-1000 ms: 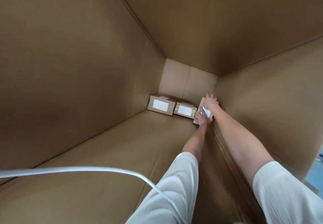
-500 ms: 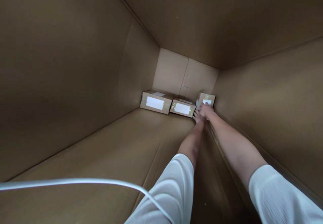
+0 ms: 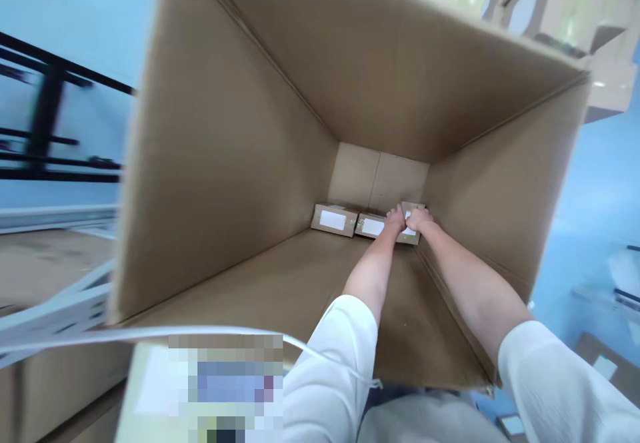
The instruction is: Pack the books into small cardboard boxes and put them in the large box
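Observation:
Deep inside a large open cardboard box (image 3: 280,276), several small cardboard boxes with white labels stand in a row along its bottom edge. My left hand (image 3: 396,219) is closed at the left side of the right-hand small box (image 3: 410,237), overlapping the end of the middle small box (image 3: 366,226). My right hand (image 3: 420,218) has its fingers curled against the same right-hand box, near its label and right edge. Most fingertips are hidden or too small to make out. The left small box (image 3: 336,220) sits apart from both hands.
A white cable (image 3: 210,331) crosses in front of my left sleeve. A black metal frame (image 3: 45,110) and a white frame (image 3: 65,310) are on the left. More cartons (image 3: 575,10) stand beyond the top rim. The floor (image 3: 605,183) is blue.
My view has drawn back, so the big box's rim and surroundings now show. My hands have moved to opposite sides of the right-hand small box, whose front now shows lower between them.

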Available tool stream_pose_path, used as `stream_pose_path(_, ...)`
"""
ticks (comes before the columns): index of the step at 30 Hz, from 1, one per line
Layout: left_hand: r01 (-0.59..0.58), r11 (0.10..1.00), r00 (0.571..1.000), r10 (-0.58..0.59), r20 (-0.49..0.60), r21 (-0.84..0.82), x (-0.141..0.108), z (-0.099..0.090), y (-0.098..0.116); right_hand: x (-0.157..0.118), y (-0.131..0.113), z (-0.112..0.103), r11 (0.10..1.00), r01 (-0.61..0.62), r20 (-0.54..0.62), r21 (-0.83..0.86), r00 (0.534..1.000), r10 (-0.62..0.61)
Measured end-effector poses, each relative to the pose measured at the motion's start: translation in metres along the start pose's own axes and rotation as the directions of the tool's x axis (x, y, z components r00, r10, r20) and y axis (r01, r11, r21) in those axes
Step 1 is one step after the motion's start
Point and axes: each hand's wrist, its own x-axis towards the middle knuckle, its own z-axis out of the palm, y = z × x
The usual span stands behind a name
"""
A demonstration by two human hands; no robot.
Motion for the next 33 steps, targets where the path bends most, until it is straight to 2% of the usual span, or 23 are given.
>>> stream_pose_path(4, -0.033, 0.999, 0.991, 0.036, -0.13, 0.028, -0.068, -0.075, 0.023, -0.058, -0.001, -0.058, 0.997, 0.052, -0.12, 0.049, 0.992, -0.046)
stream_pose_path(8, -0.063, 0.996, 0.956, 0.078, -0.284, 0.063, -0.164, -0.128, 0.037, -0.132, -0.007, -0.101, 0.983, 0.173, -0.235, 0.06, 0.96, -0.155)
stream_pose_path(11, -0.05, 0.996, 0.914, 0.074, -0.398, 0.07, -0.242, -0.151, 0.037, -0.187, -0.014, -0.119, 0.959, 0.277, -0.308, 0.058, 0.919, -0.246)
stream_pose_path(15, -0.09, 0.993, 0.824, 0.118, -0.555, 0.078, -0.342, -0.16, 0.024, -0.252, -0.031, -0.13, 0.894, 0.444, -0.378, 0.057, 0.839, -0.393)
stream_pose_path(18, -0.143, 0.988, 0.735, 0.143, -0.663, 0.054, -0.408, -0.154, 0.002, -0.293, -0.053, -0.129, 0.807, 0.589, -0.442, 0.043, 0.736, -0.513)
stream_pose_path(21, -0.189, 0.982, 0.64, 0.126, -0.758, 0.003, -0.463, -0.138, -0.03, -0.328, -0.081, -0.119, 0.675, 0.737, -0.537, 0.039, 0.585, -0.608)
stream_pose_path(24, -0.209, 0.975, 0.558, 0.059, -0.827, -0.072, -0.509, -0.113, -0.073, -0.36, -0.111, -0.099, 0.524, 0.852, -0.633, 0.008, 0.41, -0.657)
stream_pose_path(26, -0.208, 0.969, 0.522, -0.006, -0.853, -0.134, -0.536, -0.09, -0.107, -0.382, -0.132, -0.079, 0.451, 0.892, -0.641, -0.027, 0.331, -0.693)
stream_pose_path(29, -0.179, 0.954, 0.501, -0.123, -0.856, -0.242, -0.571, -0.048, -0.164, -0.412, -0.164, -0.036, 0.41, 0.908, -0.578, -0.083, 0.291, -0.762)
stream_pose_path(31, -0.162, 0.933, 0.493, -0.204, -0.846, -0.32, -0.592, -0.016, -0.201, -0.431, -0.186, 0.001, 0.413, 0.902, -0.5, -0.128, 0.301, -0.812)
stream_pose_path(33, -0.158, 0.905, 0.493, -0.274, -0.826, -0.395, -0.61, 0.019, -0.236, -0.446, -0.206, 0.043, 0.433, 0.882, -0.404, -0.184, 0.334, -0.852)
